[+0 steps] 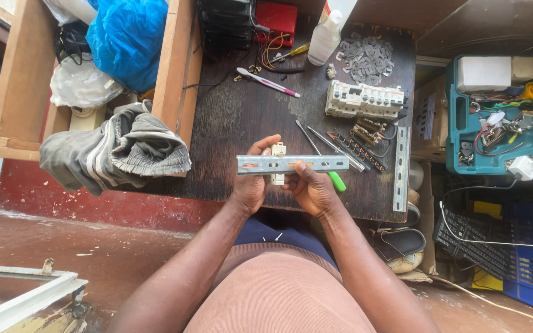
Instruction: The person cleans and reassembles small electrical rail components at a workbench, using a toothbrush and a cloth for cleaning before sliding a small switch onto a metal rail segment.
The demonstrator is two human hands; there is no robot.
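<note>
A grey slotted metal rail [292, 163] is held level over the dark wooden table [229, 117]. A small cream plastic part [278, 150] sits behind the rail, showing above and below it. My left hand [251, 179] grips the rail's left half, with fingers touching the cream part. My right hand [313, 188] pinches the rail from below near its middle. A green-handled screwdriver [335, 180] lies on the table just past my right hand.
On the table lie a white row of circuit breakers [364, 100], a second metal rail [401, 168], brass terminal bars [358, 148], a pile of metal clips [366, 58], a bottle [326, 38] and a toothbrush [268, 82]. Grey cloth [115, 151] hangs left; a teal toolbox [501, 117] sits right.
</note>
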